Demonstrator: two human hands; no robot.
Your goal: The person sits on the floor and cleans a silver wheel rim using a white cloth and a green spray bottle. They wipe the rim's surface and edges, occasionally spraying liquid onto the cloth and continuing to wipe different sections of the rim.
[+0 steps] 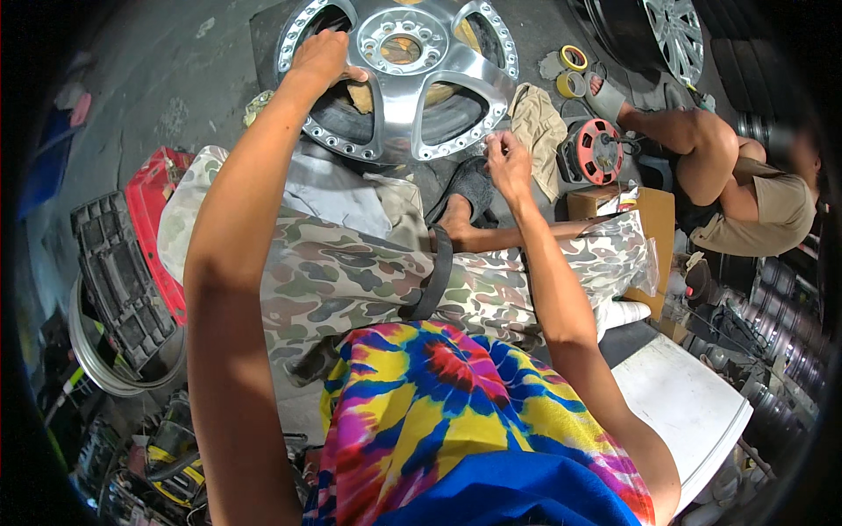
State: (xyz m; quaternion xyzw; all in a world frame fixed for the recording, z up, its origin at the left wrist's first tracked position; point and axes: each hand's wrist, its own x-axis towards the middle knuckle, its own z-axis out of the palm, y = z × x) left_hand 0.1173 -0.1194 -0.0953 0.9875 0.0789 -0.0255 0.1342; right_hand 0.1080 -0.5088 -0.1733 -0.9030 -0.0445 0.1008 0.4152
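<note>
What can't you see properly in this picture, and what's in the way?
All in the head view:
- The far edge of the big silver wheel: cut off by the upper edge.
- Most fingertips of the left hand: hidden behind the hand itself.
- Anything pinched in the right hand: too small to tell.
- Part of the cardboard box: hidden by camouflage fabric.

The upper edge crops the silver wheel (399, 114) before me. Anything my right hand (511, 167) might be pinching is too small to tell; a seated person's head (798, 151) is blurred.
</note>
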